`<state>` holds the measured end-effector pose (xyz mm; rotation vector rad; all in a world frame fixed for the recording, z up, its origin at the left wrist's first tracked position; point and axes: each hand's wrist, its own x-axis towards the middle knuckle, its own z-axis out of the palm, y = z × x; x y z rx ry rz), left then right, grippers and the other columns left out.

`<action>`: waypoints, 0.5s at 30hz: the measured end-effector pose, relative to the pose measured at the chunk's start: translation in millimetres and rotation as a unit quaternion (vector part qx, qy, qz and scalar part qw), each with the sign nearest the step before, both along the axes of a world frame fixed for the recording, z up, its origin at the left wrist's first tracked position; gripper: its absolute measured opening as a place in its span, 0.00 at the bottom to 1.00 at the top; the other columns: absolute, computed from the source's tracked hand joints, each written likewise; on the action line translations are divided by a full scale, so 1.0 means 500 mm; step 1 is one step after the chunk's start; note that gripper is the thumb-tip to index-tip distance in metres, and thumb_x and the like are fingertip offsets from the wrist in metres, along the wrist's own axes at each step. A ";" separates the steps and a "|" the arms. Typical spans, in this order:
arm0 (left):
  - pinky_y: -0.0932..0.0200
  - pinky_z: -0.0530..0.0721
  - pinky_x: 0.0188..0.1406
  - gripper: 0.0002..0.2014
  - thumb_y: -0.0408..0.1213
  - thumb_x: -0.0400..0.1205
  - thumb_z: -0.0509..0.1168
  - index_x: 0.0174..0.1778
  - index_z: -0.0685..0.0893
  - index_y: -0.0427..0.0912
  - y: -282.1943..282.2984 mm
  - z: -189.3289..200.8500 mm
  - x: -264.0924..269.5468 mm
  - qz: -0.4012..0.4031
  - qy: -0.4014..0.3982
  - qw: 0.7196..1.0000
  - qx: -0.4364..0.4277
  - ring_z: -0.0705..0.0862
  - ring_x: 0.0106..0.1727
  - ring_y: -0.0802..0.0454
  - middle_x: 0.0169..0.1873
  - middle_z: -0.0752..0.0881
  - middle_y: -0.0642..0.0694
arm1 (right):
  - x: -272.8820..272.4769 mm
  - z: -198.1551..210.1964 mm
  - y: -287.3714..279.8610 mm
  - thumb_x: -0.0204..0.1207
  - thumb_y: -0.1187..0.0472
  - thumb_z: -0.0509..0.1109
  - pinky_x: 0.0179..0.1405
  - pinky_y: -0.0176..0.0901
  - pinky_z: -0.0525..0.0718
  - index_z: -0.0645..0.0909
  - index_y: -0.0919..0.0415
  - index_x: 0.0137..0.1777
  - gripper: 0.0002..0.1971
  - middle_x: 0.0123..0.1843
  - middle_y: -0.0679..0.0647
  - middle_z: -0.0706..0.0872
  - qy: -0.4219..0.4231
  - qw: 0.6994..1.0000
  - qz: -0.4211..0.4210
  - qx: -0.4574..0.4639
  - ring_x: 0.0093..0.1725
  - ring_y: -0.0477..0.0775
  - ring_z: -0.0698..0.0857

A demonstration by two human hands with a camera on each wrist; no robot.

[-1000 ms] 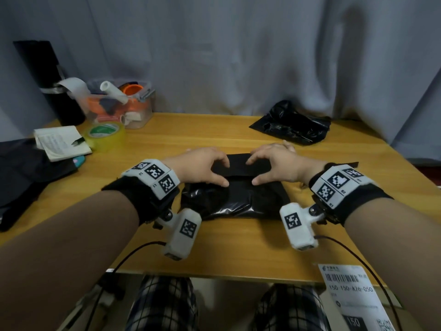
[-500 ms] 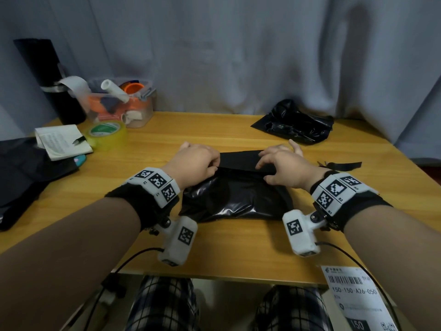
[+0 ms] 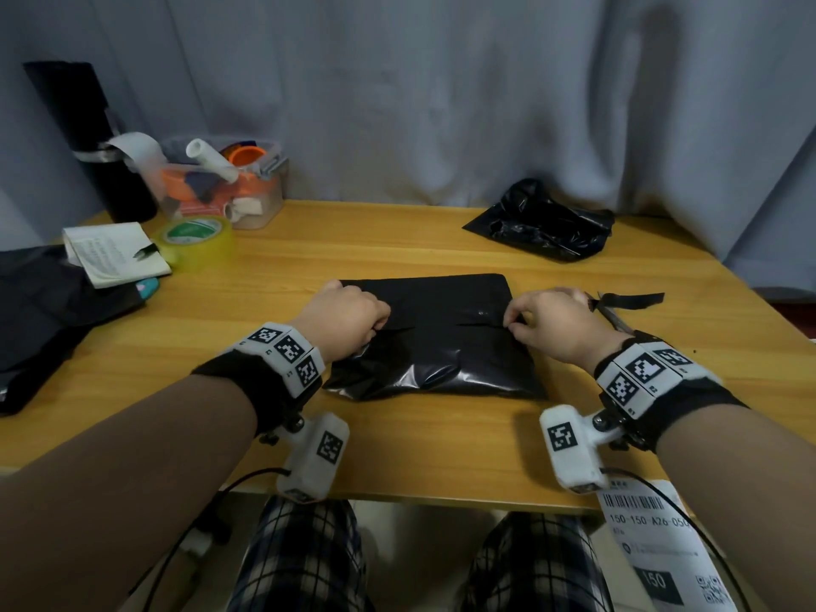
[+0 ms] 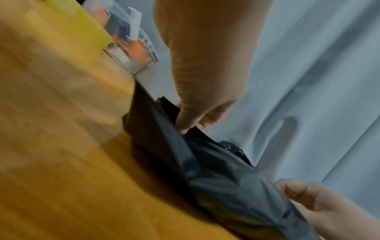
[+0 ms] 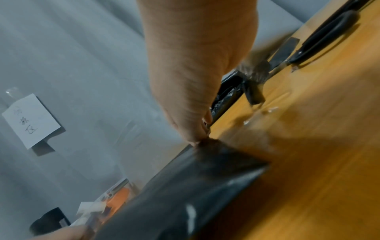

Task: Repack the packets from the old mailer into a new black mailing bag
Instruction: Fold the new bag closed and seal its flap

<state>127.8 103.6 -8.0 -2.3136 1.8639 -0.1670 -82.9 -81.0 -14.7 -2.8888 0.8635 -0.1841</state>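
A filled new black mailing bag (image 3: 435, 346) lies on the wooden table (image 3: 397, 448) in front of me, its flap folded towards me. My left hand (image 3: 349, 322) pinches the flap's left end (image 4: 185, 128). My right hand (image 3: 552, 324) pinches the flap's right end (image 5: 200, 141). The bag's bulging body (image 4: 236, 186) shines near the table's front; in the right wrist view the bag (image 5: 185, 194) fills the lower middle. The crumpled old black mailer (image 3: 543, 225) lies at the back right. No packets show.
A clear box of supplies (image 3: 225, 183), a tape roll (image 3: 196, 238), a notepad (image 3: 112, 254) and a black roll (image 3: 88, 139) stand at the back left. Dark cloth (image 3: 39, 320) lies left. Scissors and a black strip (image 3: 627, 302) lie right. A shipping label (image 3: 653, 554) hangs below the front edge.
Both hands have slid apart from the flap's middle to its two ends, and the flap now lies folded flat over the bag.
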 end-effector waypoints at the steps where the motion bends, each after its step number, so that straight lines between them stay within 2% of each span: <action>1: 0.56 0.66 0.56 0.08 0.32 0.81 0.59 0.43 0.73 0.52 0.002 -0.003 0.001 0.003 -0.011 1.000 0.015 0.79 0.53 0.51 0.45 0.80 0.54 | -0.011 -0.001 -0.001 0.80 0.55 0.63 0.72 0.52 0.58 0.80 0.42 0.47 0.06 0.47 0.41 0.85 0.006 1.000 -0.012 0.016 0.57 0.49 0.80; 4: 0.55 0.66 0.55 0.10 0.30 0.80 0.59 0.49 0.78 0.50 0.015 -0.004 0.004 0.041 -0.016 0.996 0.084 0.80 0.53 0.49 0.50 0.81 0.51 | -0.046 -0.005 -0.008 0.80 0.53 0.63 0.74 0.55 0.63 0.82 0.43 0.50 0.07 0.48 0.40 0.85 0.035 0.998 -0.043 0.036 0.57 0.49 0.82; 6: 0.53 0.68 0.56 0.09 0.32 0.81 0.57 0.50 0.80 0.49 0.018 0.010 0.000 0.071 -0.013 0.993 0.089 0.81 0.53 0.48 0.50 0.82 0.50 | -0.060 -0.001 -0.017 0.80 0.54 0.62 0.73 0.61 0.67 0.82 0.45 0.51 0.07 0.50 0.43 0.86 0.023 0.996 -0.079 0.033 0.57 0.51 0.82; 7: 0.52 0.70 0.57 0.09 0.34 0.82 0.56 0.50 0.81 0.47 0.014 0.023 -0.007 0.078 -0.016 0.994 0.068 0.81 0.54 0.47 0.50 0.83 0.48 | -0.061 0.007 -0.019 0.80 0.55 0.62 0.72 0.62 0.69 0.82 0.47 0.54 0.08 0.53 0.46 0.87 -0.014 0.994 -0.103 0.037 0.58 0.53 0.83; 9: 0.49 0.73 0.58 0.13 0.38 0.85 0.53 0.56 0.83 0.43 -0.009 0.048 -0.029 0.077 0.021 0.996 -0.039 0.80 0.57 0.44 0.54 0.82 0.44 | -0.047 0.025 -0.015 0.81 0.55 0.62 0.71 0.62 0.72 0.79 0.52 0.64 0.14 0.64 0.53 0.83 -0.120 0.985 -0.112 0.055 0.65 0.56 0.80; 10: 0.48 0.74 0.62 0.16 0.40 0.85 0.52 0.62 0.81 0.41 -0.027 0.055 -0.044 0.069 0.070 0.990 -0.097 0.79 0.62 0.43 0.59 0.80 0.42 | -0.032 0.034 -0.006 0.82 0.55 0.61 0.74 0.61 0.69 0.75 0.54 0.71 0.18 0.72 0.55 0.78 -0.144 0.984 -0.082 0.068 0.71 0.57 0.75; 11: 0.48 0.71 0.70 0.19 0.41 0.86 0.51 0.69 0.77 0.40 -0.045 0.059 -0.063 0.061 0.132 0.981 -0.125 0.74 0.70 0.42 0.68 0.76 0.41 | -0.015 0.042 0.009 0.83 0.55 0.59 0.79 0.60 0.62 0.69 0.54 0.77 0.22 0.79 0.55 0.69 -0.130 0.987 -0.039 0.085 0.78 0.57 0.67; 13: 0.45 0.55 0.82 0.26 0.46 0.88 0.47 0.82 0.58 0.41 -0.075 0.044 -0.101 0.064 0.241 0.967 -0.057 0.54 0.83 0.43 0.83 0.56 0.43 | 0.023 0.038 0.048 0.86 0.50 0.52 0.83 0.58 0.43 0.53 0.50 0.84 0.27 0.86 0.50 0.49 -0.012 0.993 0.034 0.116 0.85 0.53 0.48; 14: 0.41 0.48 0.82 0.28 0.49 0.88 0.44 0.84 0.49 0.44 -0.084 0.024 -0.116 0.083 0.271 0.959 0.005 0.45 0.84 0.45 0.84 0.46 0.45 | 0.039 0.027 0.065 0.86 0.48 0.47 0.82 0.58 0.36 0.46 0.47 0.84 0.28 0.86 0.47 0.42 0.058 0.989 0.049 0.126 0.85 0.50 0.42; 15: 0.37 0.45 0.81 0.29 0.53 0.88 0.41 0.84 0.44 0.49 -0.089 0.003 -0.124 0.106 0.290 0.949 0.056 0.40 0.84 0.46 0.84 0.40 0.48 | 0.050 0.012 0.077 0.86 0.46 0.43 0.80 0.59 0.32 0.42 0.46 0.84 0.28 0.85 0.45 0.39 0.114 0.983 0.051 0.131 0.84 0.49 0.39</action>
